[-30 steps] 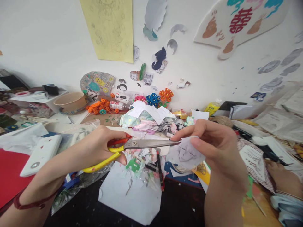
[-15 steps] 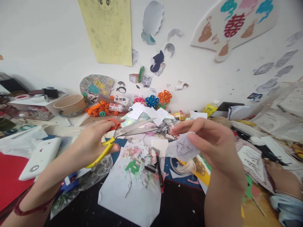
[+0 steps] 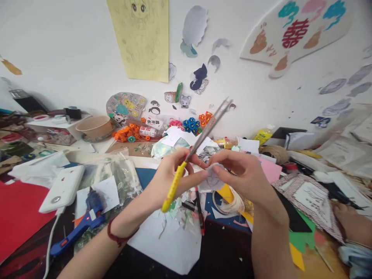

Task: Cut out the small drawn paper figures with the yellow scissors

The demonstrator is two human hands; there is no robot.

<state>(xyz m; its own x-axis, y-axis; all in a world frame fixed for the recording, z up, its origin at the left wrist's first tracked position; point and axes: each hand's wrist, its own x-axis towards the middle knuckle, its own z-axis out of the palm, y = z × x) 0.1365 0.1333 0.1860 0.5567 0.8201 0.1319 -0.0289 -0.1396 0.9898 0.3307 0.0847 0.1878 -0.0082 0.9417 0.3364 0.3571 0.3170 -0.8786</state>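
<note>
Nearest, looking over a white sheet [image 3: 180, 248] strewn with paper scraps [image 3: 184, 217]. Above that, pinching a small drawn-on paper piece [image 3: 213, 180] between thumb and fingers of the right hand [image 3: 247, 170], and at its left edge with thumb and fingertip of the left hand [image 3: 167, 170]. Also gripping scissors [image 3: 199, 142] there, blades upward. Farther off, facing orange flowers [image 3: 126, 133], then a white wall [image 3: 72, 58].

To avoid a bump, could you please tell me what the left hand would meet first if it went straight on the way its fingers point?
Most likely the paper in the right hand; the left hand seems at its edge, though depth makes contact unclear.
</note>
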